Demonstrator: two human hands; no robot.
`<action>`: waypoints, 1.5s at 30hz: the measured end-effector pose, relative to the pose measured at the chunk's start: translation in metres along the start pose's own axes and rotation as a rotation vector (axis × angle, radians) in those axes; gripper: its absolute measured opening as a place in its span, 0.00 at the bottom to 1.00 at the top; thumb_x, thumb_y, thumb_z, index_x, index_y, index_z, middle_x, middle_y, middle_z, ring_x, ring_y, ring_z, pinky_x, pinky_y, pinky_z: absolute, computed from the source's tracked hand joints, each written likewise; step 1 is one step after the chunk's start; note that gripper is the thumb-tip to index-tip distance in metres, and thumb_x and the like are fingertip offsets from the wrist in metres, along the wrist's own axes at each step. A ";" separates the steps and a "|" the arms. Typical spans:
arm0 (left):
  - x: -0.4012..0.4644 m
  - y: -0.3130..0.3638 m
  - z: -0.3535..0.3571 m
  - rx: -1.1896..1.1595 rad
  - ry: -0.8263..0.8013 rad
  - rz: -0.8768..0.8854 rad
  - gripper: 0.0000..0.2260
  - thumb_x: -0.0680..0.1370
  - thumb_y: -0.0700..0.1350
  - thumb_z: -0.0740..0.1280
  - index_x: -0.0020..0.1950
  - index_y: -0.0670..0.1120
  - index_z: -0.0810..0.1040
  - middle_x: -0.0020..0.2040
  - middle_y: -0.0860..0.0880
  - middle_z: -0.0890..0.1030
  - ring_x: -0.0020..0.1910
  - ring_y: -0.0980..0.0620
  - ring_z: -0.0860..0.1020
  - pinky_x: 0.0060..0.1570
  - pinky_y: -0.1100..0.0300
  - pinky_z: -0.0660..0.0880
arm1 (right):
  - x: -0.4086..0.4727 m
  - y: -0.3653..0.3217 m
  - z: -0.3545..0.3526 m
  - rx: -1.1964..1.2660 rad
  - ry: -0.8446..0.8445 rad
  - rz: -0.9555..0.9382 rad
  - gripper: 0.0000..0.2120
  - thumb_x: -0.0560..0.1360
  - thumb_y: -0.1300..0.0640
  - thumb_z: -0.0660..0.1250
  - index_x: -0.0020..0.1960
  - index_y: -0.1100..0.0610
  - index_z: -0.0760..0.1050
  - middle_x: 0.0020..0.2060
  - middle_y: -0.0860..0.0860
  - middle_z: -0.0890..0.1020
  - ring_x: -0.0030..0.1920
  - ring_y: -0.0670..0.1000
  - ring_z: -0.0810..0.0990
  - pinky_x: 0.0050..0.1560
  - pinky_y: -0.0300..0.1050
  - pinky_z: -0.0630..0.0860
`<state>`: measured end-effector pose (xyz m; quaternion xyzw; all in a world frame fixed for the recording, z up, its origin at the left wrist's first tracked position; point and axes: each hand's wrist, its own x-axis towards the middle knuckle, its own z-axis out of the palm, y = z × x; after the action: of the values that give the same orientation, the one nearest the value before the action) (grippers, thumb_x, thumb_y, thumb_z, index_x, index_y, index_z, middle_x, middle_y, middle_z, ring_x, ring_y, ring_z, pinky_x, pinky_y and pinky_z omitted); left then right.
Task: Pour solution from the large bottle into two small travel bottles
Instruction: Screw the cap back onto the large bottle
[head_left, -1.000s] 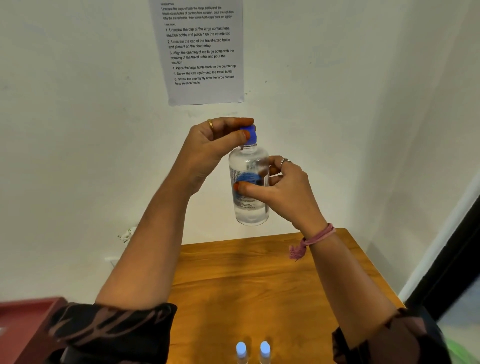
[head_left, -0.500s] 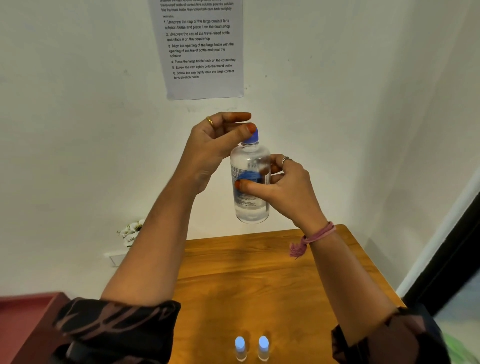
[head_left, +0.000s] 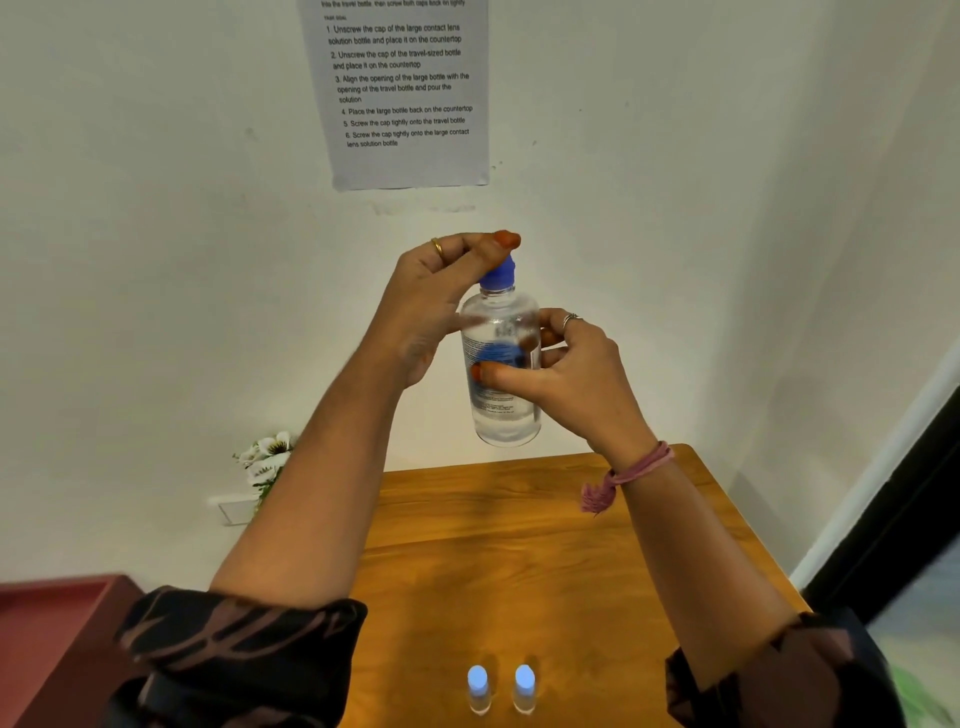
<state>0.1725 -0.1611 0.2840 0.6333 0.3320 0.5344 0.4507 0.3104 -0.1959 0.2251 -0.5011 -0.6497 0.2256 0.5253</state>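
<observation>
A large clear bottle (head_left: 501, 410) of solution with a blue label is held upright in the air above the wooden table (head_left: 545, 566). My right hand (head_left: 576, 374) grips its body from the right side. My left hand (head_left: 441, 291) pinches its blue cap (head_left: 497, 274) from the left with thumb and fingers. Two small travel bottles (head_left: 478, 688) (head_left: 524, 686) with pale blue caps on stand side by side near the table's front edge, below my arms.
An instruction sheet (head_left: 405, 93) hangs on the white wall behind. White flowers (head_left: 267, 457) sit to the left of the table. A red surface (head_left: 47, 634) lies at the lower left. A dark door frame (head_left: 904, 499) runs along the right.
My left hand's fingers have shifted round the blue cap, and the thumb now lies over its top. The bottle stays at about the same height. The view has tilted down slightly.
</observation>
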 end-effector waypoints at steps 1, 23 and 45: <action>0.000 -0.001 -0.001 -0.002 -0.009 -0.007 0.06 0.78 0.46 0.66 0.50 0.52 0.82 0.50 0.55 0.83 0.53 0.55 0.79 0.55 0.45 0.79 | 0.000 0.001 0.000 -0.001 0.001 0.000 0.23 0.63 0.47 0.77 0.53 0.46 0.71 0.42 0.39 0.78 0.44 0.44 0.82 0.42 0.31 0.76; 0.000 -0.017 -0.003 0.117 0.020 0.061 0.08 0.75 0.43 0.70 0.54 0.52 0.79 0.46 0.54 0.84 0.49 0.57 0.83 0.50 0.54 0.81 | -0.002 0.017 -0.001 0.009 -0.002 0.040 0.24 0.64 0.47 0.77 0.57 0.49 0.72 0.45 0.42 0.78 0.48 0.47 0.82 0.47 0.37 0.78; -0.005 -0.032 0.007 0.078 0.022 -0.018 0.08 0.75 0.44 0.70 0.54 0.53 0.78 0.46 0.55 0.82 0.49 0.55 0.82 0.49 0.56 0.81 | -0.007 0.030 0.004 0.000 -0.012 0.081 0.24 0.64 0.47 0.78 0.54 0.47 0.71 0.44 0.39 0.77 0.47 0.48 0.82 0.48 0.38 0.79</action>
<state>0.1802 -0.1555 0.2518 0.6415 0.3631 0.5237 0.4269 0.3193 -0.1896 0.1954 -0.5257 -0.6318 0.2498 0.5119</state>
